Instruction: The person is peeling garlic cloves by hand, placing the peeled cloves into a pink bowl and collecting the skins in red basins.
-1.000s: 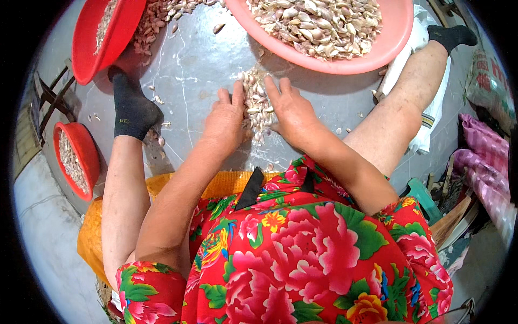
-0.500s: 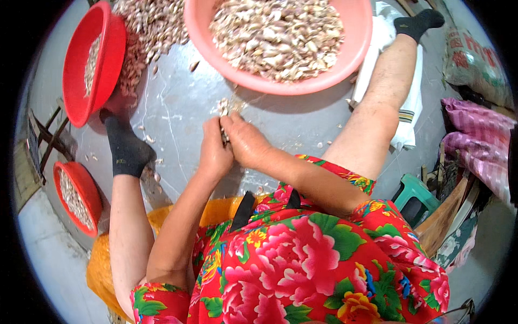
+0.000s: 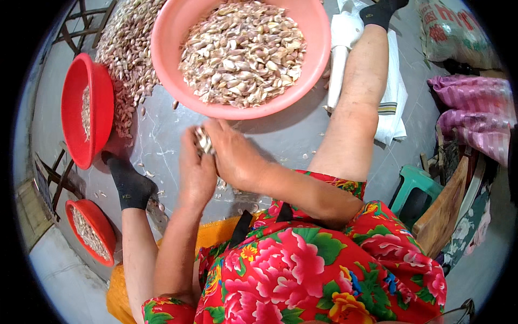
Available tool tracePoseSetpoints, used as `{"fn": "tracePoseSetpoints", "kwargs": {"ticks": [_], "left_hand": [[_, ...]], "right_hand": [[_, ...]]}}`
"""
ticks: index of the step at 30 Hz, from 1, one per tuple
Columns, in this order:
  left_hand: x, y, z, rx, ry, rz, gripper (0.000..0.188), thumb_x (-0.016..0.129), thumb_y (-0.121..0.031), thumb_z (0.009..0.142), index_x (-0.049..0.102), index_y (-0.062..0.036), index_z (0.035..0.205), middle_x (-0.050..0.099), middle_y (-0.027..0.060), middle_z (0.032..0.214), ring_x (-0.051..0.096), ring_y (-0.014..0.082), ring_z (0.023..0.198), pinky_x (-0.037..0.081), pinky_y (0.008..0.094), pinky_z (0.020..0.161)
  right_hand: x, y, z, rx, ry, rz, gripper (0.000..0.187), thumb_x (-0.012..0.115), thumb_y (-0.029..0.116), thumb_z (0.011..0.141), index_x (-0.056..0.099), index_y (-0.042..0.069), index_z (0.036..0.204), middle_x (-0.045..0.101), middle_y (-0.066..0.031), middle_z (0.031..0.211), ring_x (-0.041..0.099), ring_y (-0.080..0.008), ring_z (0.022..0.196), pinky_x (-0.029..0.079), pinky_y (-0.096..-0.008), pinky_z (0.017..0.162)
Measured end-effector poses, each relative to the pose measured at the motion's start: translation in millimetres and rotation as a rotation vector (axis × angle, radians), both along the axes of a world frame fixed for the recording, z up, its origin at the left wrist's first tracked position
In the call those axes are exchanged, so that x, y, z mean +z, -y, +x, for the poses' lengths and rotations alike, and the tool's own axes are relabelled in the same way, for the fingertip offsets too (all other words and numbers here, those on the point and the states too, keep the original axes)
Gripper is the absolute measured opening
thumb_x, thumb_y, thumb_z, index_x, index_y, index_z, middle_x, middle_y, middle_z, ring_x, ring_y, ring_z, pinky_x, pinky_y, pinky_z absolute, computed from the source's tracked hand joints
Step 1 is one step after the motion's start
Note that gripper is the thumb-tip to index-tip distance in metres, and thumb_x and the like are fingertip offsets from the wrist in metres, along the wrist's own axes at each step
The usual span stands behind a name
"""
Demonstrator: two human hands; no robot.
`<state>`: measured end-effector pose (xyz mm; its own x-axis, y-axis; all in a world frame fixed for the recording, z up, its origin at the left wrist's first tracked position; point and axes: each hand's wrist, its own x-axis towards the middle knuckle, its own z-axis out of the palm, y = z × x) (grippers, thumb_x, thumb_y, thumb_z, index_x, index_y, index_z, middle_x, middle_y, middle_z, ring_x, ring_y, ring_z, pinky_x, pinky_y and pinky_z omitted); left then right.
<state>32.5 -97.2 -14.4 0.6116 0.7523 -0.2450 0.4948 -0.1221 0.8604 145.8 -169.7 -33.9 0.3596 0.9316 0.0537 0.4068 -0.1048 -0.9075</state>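
Observation:
Close together in front of the pink basin, both my hands are cupped around a small clump of pale garlic cloves [image 3: 203, 141]. My left hand [image 3: 195, 175] has its fingers curled round one side of the clump. From the other side my right hand [image 3: 236, 157] presses in, slightly smeared by motion. Just beyond them stands the pink basin [image 3: 242, 111], heaped with garlic cloves [image 3: 243, 59]. Papery bits of garlic skin lie on the grey floor [image 3: 167, 129] around my hands.
At the left stand a large red basin [image 3: 101, 108] and a smaller red basin [image 3: 110, 237], both holding garlic. A pile of garlic cloves [image 3: 127, 59] covers the floor behind. A white sack [image 3: 391, 121], pink bag [image 3: 475, 121] and green stool [image 3: 418, 186] sit right.
The view has shifted, so the basins and pile appear lower. My hands have moved toward the pink basin with the garlic cloves, and more of the clump shows between them.

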Motion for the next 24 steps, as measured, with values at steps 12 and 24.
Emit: {"fn": "tracePoseSetpoints", "kwargs": {"ticks": [12, 24], "left_hand": [[4.9, -70.0, 19.3, 0.232, 0.195, 0.258, 0.052, 0.059, -0.002, 0.095, 0.044, 0.0047, 0.145, 0.053, 0.019, 0.139, 0.065, 0.0241, 0.111, 0.058, 0.0333, 0.084], [-33.4, -20.1, 6.0, 0.19, 0.072, 0.213, 0.032, 0.061, -0.002, 0.096, 0.059, 0.0008, 0.127, 0.056, 0.0127, 0.122, 0.067, 0.0214, 0.106, 0.061, 0.0317, 0.077]], "right_hand": [[32.1, 18.5, 135.4, -0.49, 0.134, 0.066, 0.032, 0.069, 0.001, 0.085, 0.066, -0.003, 0.116, 0.069, -0.0172, 0.103, 0.07, -0.0284, 0.095, 0.056, -0.0361, 0.085], [9.9, -31.0, 118.6, -0.178, 0.689, -0.023, 0.002, 0.067, 0.006, 0.079, 0.067, 0.003, 0.079, 0.069, -0.0182, 0.085, 0.069, -0.0375, 0.083, 0.056, -0.0465, 0.075]]}}
